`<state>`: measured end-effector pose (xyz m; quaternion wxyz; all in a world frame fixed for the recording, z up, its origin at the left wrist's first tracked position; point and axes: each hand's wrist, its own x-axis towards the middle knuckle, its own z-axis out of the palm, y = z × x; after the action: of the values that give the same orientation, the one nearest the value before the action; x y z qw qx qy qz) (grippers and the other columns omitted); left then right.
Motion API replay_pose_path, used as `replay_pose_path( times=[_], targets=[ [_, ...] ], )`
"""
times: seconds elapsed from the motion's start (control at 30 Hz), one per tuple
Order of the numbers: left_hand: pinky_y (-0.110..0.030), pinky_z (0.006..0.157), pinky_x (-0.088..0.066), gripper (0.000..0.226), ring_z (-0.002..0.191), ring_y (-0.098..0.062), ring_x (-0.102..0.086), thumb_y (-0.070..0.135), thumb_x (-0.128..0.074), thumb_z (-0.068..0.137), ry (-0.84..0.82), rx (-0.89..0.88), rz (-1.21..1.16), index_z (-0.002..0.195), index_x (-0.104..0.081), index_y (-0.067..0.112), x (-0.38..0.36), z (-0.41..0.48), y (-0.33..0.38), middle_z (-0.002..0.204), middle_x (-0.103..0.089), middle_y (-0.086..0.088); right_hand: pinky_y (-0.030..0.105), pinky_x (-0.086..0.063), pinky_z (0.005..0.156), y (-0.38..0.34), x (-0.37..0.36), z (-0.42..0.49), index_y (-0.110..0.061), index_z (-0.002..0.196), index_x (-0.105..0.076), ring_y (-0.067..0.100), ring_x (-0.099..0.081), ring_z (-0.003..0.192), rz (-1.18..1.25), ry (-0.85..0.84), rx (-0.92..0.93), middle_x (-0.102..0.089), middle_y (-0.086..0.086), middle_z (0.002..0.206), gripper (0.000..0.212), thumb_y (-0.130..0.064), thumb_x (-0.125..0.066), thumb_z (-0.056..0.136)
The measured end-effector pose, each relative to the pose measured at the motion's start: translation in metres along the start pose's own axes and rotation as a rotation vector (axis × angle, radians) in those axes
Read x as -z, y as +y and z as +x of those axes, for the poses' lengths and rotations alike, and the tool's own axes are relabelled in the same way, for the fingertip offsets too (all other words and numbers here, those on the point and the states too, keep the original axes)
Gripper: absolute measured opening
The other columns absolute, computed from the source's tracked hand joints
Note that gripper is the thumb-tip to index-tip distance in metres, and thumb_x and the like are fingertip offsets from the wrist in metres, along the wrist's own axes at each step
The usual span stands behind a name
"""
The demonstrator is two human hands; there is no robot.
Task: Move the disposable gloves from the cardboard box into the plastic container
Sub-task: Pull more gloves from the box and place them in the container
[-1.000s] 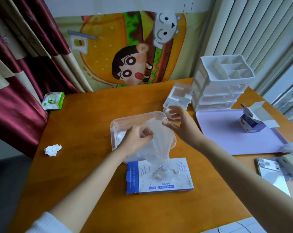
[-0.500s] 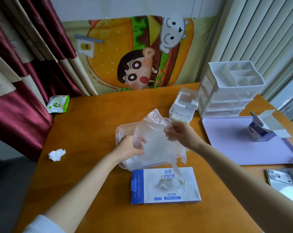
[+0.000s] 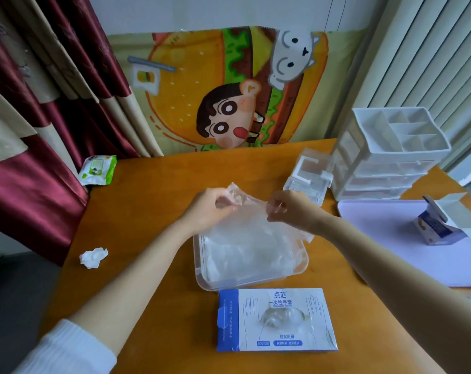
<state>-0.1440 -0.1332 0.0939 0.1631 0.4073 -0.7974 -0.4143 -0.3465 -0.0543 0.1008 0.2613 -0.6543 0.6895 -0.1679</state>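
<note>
I have the left hand point(image 3: 207, 211) and the right hand point(image 3: 293, 214) each pinching a top corner of the clear glove point(image 3: 252, 209), fingers clamped on the film and its upper edge stretched side to side between them. The rest drapes down into the plastic container point(image 3: 199, 268), which lies right below my fingers and slightly nearer me. I judge the drop is straight down. The cardboard box point(image 3: 277, 322) sits just beyond the container's near rim.

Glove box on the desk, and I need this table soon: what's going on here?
A person is moving disposable gloves into the plastic container. The left hand and right hand each pinch the top edge of one clear glove, spread above the container, which holds a pile of them. The cardboard box lies flat in front of it, another glove showing at its opening.
</note>
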Motion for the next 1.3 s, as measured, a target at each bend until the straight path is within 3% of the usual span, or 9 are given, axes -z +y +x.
replay_pose_path(
  times=[0.13,0.3,0.53,0.73,0.93,1.0,1.1,1.2,1.3],
  targets=[
    [-0.002,0.074,-0.036,0.003,0.109,-0.009,-0.056,0.013,-0.066,0.088,0.220,-0.095,0.044,0.087,-0.064,0.015,0.013,0.013,0.012,0.110,-0.066,0.000,0.022,-0.027,0.057,-0.004,0.011,0.011,-0.014,0.074,-0.051,0.018,-0.045,0.073,-0.040,0.369,0.068,-0.050,0.000,0.080,0.022,-0.002,-0.069,0.080],
    [-0.002,0.081,-0.040,0.027,0.097,-0.006,-0.055,0.001,-0.065,0.083,0.347,-0.283,-0.050,0.074,-0.053,0.023,0.021,-0.002,0.027,0.094,-0.059,0.002,0.029,-0.037,0.058,-0.015,0.011,0.003,-0.014,0.071,-0.052,0.022,-0.046,0.073,-0.067,0.674,0.252,-0.049,-0.002,0.076,0.028,0.013,-0.058,0.076],
    [-0.028,0.093,-0.038,0.009,0.105,-0.011,-0.045,0.004,-0.066,0.081,0.152,-0.187,0.275,0.079,-0.060,0.011,-0.006,-0.025,-0.040,0.096,-0.052,0.009,0.037,-0.053,0.070,0.021,-0.038,-0.013,-0.017,0.090,-0.068,0.022,-0.058,0.088,-0.190,0.179,0.340,-0.063,-0.003,0.093,0.016,-0.006,-0.072,0.079],
    [-0.022,0.103,-0.015,0.008,0.128,-0.013,-0.028,0.014,-0.054,0.091,-0.154,-0.203,0.671,0.092,-0.056,0.022,-0.022,-0.035,-0.066,0.118,-0.046,0.008,0.034,-0.045,0.095,0.032,-0.072,-0.010,-0.020,0.118,-0.062,0.014,-0.054,0.108,-0.270,-0.108,0.234,-0.061,-0.003,0.115,0.030,-0.008,-0.059,0.091],
    [-0.036,0.118,-0.007,0.044,0.143,-0.025,-0.015,-0.001,-0.042,0.096,-0.388,-0.035,0.902,0.131,-0.055,0.022,-0.035,-0.032,-0.064,0.144,-0.042,-0.003,0.023,-0.042,0.094,0.028,-0.092,-0.005,-0.021,0.125,-0.058,0.012,-0.056,0.110,-0.134,-0.440,0.070,-0.061,-0.003,0.124,0.032,-0.032,-0.054,0.095],
    [-0.038,0.117,-0.015,0.057,0.144,-0.028,-0.016,-0.010,-0.038,0.093,-0.444,0.027,0.903,0.138,-0.049,0.024,-0.037,-0.028,-0.059,0.148,-0.040,-0.007,0.023,-0.045,0.092,0.025,-0.093,-0.002,-0.019,0.124,-0.059,0.013,-0.060,0.106,-0.071,-0.477,0.054,-0.063,-0.001,0.121,0.032,-0.032,-0.051,0.096],
    [-0.032,0.095,-0.045,0.057,0.122,-0.022,-0.049,-0.013,-0.037,0.090,-0.316,0.090,0.699,0.134,-0.052,0.021,-0.041,-0.020,-0.052,0.134,-0.054,-0.005,0.017,-0.047,0.080,0.021,-0.095,0.005,-0.016,0.126,-0.055,0.012,-0.065,0.095,0.010,-0.403,0.001,-0.065,0.000,0.116,0.029,-0.023,-0.046,0.099],
    [-0.029,0.082,-0.044,0.048,0.113,-0.021,-0.051,-0.011,-0.040,0.091,-0.190,0.078,0.661,0.132,-0.047,0.014,-0.058,-0.011,-0.053,0.132,-0.047,-0.006,0.005,-0.043,0.061,0.018,-0.105,0.012,-0.016,0.130,-0.048,0.012,-0.065,0.092,0.011,-0.379,-0.035,-0.063,0.000,0.115,0.031,-0.014,-0.044,0.099],
    [-0.034,0.091,-0.040,0.044,0.120,-0.028,-0.042,0.002,-0.049,0.093,-0.258,0.128,0.776,0.135,-0.038,0.012,-0.084,-0.008,-0.065,0.134,-0.036,-0.012,0.008,-0.046,0.061,0.016,-0.119,0.018,-0.015,0.136,-0.041,0.015,-0.064,0.094,-0.013,-0.366,-0.063,-0.058,0.005,0.123,0.043,-0.005,-0.051,0.095]
  ],
)
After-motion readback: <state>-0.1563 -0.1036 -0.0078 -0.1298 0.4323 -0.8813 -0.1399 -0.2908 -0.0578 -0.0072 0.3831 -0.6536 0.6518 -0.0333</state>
